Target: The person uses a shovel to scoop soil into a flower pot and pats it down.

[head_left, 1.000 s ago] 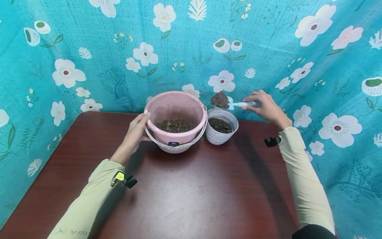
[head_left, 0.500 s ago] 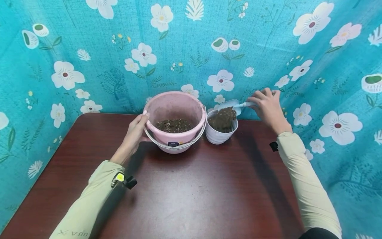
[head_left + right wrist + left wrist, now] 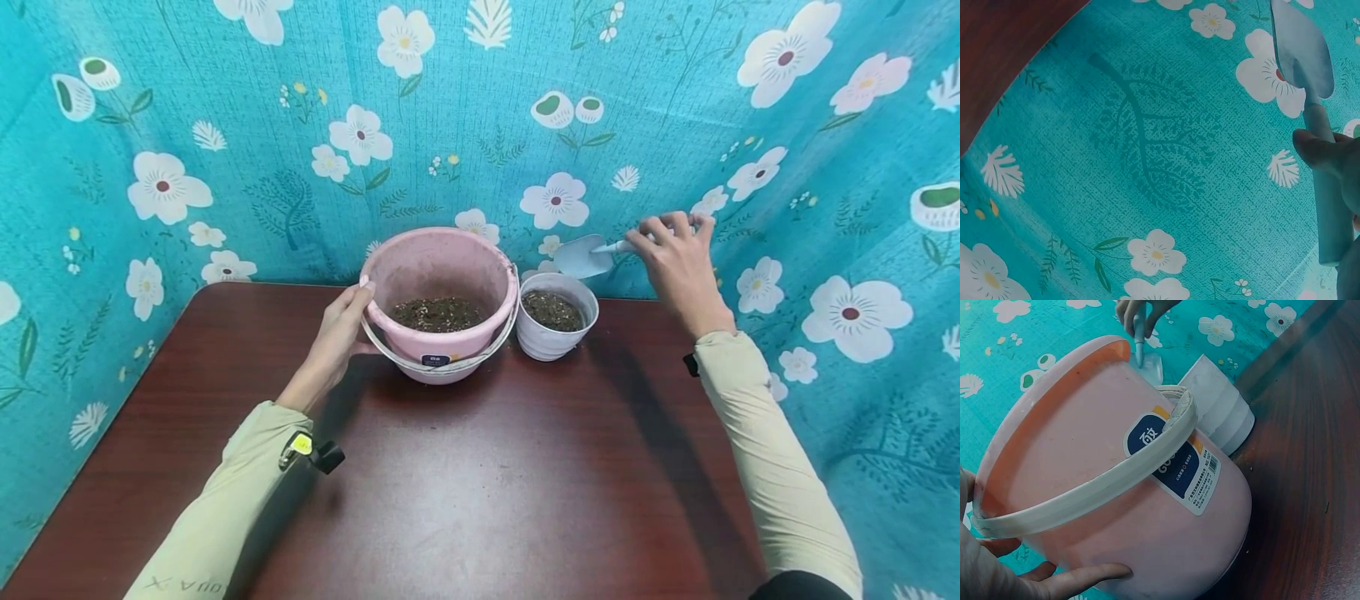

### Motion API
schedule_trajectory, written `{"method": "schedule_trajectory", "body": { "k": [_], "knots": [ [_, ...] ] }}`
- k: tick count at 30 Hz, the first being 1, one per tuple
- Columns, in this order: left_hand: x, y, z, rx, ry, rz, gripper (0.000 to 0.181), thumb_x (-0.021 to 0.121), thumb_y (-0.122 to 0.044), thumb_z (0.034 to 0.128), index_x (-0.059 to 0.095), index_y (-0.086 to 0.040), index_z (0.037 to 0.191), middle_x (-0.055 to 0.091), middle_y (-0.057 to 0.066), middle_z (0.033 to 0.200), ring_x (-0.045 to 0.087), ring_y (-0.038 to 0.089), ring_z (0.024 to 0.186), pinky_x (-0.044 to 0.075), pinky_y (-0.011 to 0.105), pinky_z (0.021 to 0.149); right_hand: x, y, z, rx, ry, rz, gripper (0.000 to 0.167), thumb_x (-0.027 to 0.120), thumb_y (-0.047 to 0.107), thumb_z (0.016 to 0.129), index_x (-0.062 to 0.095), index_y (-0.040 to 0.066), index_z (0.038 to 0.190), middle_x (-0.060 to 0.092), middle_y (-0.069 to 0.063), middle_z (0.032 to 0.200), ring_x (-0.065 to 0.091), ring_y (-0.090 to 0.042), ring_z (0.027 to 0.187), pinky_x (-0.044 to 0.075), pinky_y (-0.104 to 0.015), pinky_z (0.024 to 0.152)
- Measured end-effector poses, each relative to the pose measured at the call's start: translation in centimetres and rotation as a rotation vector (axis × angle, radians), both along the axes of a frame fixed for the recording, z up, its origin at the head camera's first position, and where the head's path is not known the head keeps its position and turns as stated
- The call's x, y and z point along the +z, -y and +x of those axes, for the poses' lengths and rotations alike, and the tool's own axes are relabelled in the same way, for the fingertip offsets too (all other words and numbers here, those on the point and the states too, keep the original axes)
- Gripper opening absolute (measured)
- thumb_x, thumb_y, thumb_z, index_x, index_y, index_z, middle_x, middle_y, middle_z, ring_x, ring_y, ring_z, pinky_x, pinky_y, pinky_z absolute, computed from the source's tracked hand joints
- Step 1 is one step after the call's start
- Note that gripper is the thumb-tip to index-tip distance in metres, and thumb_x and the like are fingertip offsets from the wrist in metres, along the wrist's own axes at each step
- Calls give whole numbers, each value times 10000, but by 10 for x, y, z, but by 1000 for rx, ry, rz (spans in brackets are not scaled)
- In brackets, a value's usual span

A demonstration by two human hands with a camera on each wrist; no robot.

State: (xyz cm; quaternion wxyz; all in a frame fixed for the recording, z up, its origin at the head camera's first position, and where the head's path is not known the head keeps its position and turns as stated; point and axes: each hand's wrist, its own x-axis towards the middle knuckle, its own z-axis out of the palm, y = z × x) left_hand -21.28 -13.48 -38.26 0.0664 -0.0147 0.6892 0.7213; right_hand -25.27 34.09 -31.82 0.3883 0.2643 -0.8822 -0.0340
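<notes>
My left hand grips the rim of a pink bucket at its left side, thumb on top of the edge. Dark soil lies in the bottom of the bucket, and its white handle hangs down in front. To the right stands a white ribbed flowerpot, with soil inside. Above and behind the pot's rim, my right hand holds a light-blue garden trowel by its handle. The trowel's blade is tilted and carries no heap of soil.
Bucket and pot stand side by side near the back edge of a dark red-brown table. Behind them hangs a turquoise flowered curtain, close to the trowel. A few crumbs lie on the tabletop.
The trowel has turned over and its load of soil has dropped into the flowerpot, where the soil now sits higher. My left hand stays on the bucket rim.
</notes>
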Motion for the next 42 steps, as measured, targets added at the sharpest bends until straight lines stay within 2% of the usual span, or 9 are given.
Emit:
{"method": "schedule_trajectory", "body": {
  "k": [8,12,18,23,28,32,35,39,42],
  "knots": [
    [-1,-1,-1,-3,5,1,636,474,-446,1083,406,-63,1585,451,154,1310,508,230,1177,639,344,631,-1,2,4,8,97,-53,162,764,33,942,766,56,1102,662,-181,1078,495,-437,1024,332,-714,875],
    [-2,-2,-1,-3,7,13,636,469,-437,1083,400,-58,1589,424,207,1434,500,264,1228,641,352,633,0,10,5,25,92,-136,179,768,65,949,774,42,1126,661,-202,1076,481,-442,995,326,-689,822],
    [-3,-2,-1,-2,2,18,632,469,-431,1085,400,-55,1588,414,224,1488,505,274,1236,641,342,630,12,42,8,11,71,-272,215,764,118,958,775,30,1154,675,-210,1099,474,-454,1008,311,-634,802],
    [-3,0,-2,-3,0,25,640,479,-434,1082,393,-65,1598,421,239,1539,531,276,1210,644,335,623,22,79,8,42,47,-268,208,776,150,955,787,57,1141,694,-176,1091,505,-436,1014,345,-612,815],
    [-2,2,-2,-2,-2,15,643,479,-442,1079,395,-68,1596,437,238,1500,565,202,1119,646,342,628,26,121,3,85,30,-111,196,773,174,950,782,91,1128,713,-130,1070,545,-377,1016,413,-586,855],
    [-1,1,-3,-2,-5,18,639,483,-444,1079,407,-61,1584,442,230,1436,565,147,1058,643,343,625,23,155,-2,93,91,52,207,753,73,939,785,111,1141,703,-104,1045,528,-325,987,440,-530,874],
    [-1,0,-4,-5,-7,15,640,485,-447,1078,409,-60,1583,447,223,1423,563,153,1066,643,337,622,21,182,-4,46,165,211,226,751,27,908,802,112,1112,681,-92,1050,504,-301,992,443,-483,865],
    [-3,0,-3,-2,-4,10,638,488,-448,1076,416,-64,1579,459,201,1379,567,164,1060,639,320,615,15,215,-8,-29,246,426,118,781,49,873,820,122,956,711,-75,1082,532,-284,1078,467,-474,911],
    [-4,1,-2,6,-2,7,634,492,-446,1074,422,-63,1574,468,172,1318,573,148,1017,634,312,608,5,232,-14,-59,304,515,110,763,42,884,809,141,896,740,-73,1069,553,-288,1131,475,-498,981]
  ]
}}
